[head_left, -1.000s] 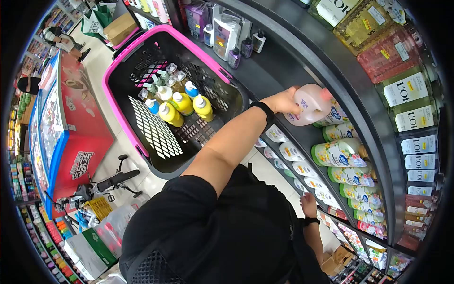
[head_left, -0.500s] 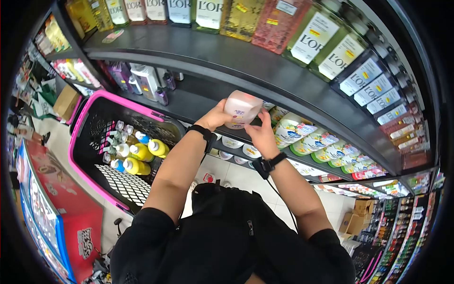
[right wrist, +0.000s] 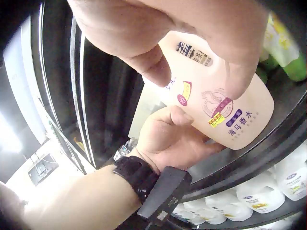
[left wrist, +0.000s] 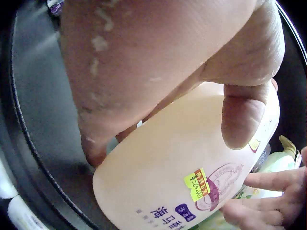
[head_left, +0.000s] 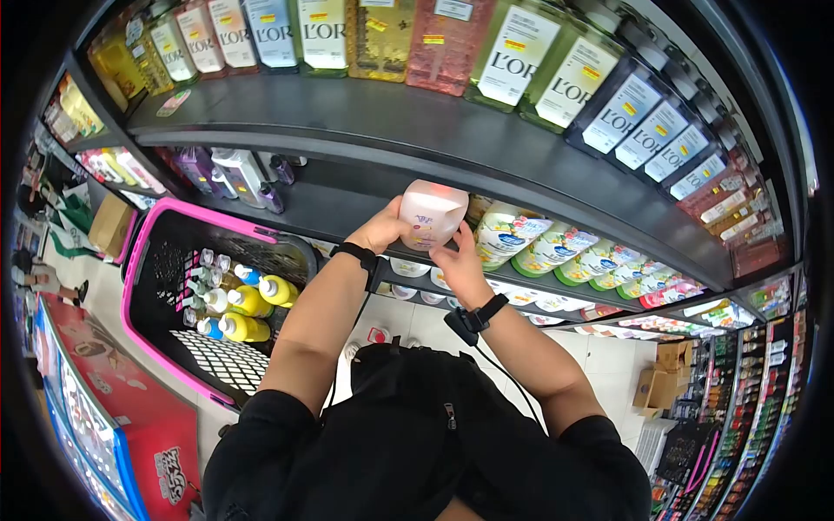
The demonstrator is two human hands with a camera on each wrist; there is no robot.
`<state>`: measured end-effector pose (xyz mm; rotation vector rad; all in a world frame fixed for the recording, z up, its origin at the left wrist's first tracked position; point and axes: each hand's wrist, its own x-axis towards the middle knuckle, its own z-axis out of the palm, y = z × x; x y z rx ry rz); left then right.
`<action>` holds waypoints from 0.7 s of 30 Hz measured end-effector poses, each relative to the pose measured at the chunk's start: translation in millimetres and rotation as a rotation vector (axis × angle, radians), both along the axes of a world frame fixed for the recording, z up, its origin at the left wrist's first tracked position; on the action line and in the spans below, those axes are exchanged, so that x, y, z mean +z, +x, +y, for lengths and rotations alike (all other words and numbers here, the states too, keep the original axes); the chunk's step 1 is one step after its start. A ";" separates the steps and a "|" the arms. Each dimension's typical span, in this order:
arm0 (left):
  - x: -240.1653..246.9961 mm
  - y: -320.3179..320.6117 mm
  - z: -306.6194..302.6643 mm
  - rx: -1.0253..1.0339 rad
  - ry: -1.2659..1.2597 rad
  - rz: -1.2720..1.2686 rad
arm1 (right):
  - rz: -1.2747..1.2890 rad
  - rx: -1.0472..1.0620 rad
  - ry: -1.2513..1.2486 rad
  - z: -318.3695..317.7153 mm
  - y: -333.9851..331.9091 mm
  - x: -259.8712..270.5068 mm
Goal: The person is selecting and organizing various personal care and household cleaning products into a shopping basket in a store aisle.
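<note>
A pale pink bottle (head_left: 432, 213) with a purple label and a yellow price sticker is held up in front of the black middle shelf (head_left: 347, 204). My left hand (head_left: 382, 230) grips its left side, and in the left wrist view the thumb (left wrist: 242, 115) curls over the bottle (left wrist: 192, 163). My right hand (head_left: 452, 256) holds it from below right. In the right wrist view its thumb (right wrist: 153, 67) and a finger press on the bottle's face (right wrist: 216, 96), with the left hand (right wrist: 168, 139) cupping the bottle underneath.
A pink-rimmed black basket (head_left: 152, 234) at the left holds several yellow and white pump bottles (head_left: 248, 304). Green-labelled refill pouches (head_left: 539, 247) line the shelf right of the bottle. Boxed bottles (head_left: 521, 61) fill the top shelf, and purple bottles (head_left: 234, 174) stand further left.
One second ago the left hand alone held the bottle at the shelf while the right hung low. The right hand has since come up, and both hands hold it now.
</note>
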<state>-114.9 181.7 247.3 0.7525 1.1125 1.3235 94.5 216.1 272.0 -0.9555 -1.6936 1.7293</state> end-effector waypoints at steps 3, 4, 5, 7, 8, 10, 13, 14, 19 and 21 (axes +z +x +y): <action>-11.2 1.9 8.7 -0.052 0.025 -0.028 | -0.083 0.021 0.047 -7.6 26.6 -9.6; -3.0 5.0 7.3 -0.064 0.031 -0.038 | -0.123 0.059 0.066 -9.6 38.6 -10.9; 2.1 6.7 7.1 -0.072 0.038 -0.049 | -0.174 0.083 0.050 -10.0 50.7 -11.9; 3.7 6.5 8.8 -0.090 0.050 -0.056 | -0.275 0.140 0.018 -10.2 77.6 -13.9; 4.2 5.9 9.1 -0.096 0.056 -0.061 | -0.312 0.153 0.051 -6.4 95.6 -36.0; -6.3 0.8 13.6 -0.106 0.068 -0.033 | -0.428 0.092 0.121 -4.1 134.7 -93.4; -11.0 2.7 12.8 -0.030 0.022 0.080 | -0.599 0.032 -0.059 -14.5 213.1 -174.6; -13.9 5.9 6.6 0.016 -0.012 0.127 | -0.746 0.031 -0.021 -19.4 248.8 -210.5; -9.9 22.0 -56.2 0.309 -0.138 0.440 | -1.422 0.310 -0.264 -73.6 402.0 -283.0; 6.9 24.4 -103.6 0.187 -0.058 0.282 | -1.326 0.392 -0.412 -93.4 426.1 -277.3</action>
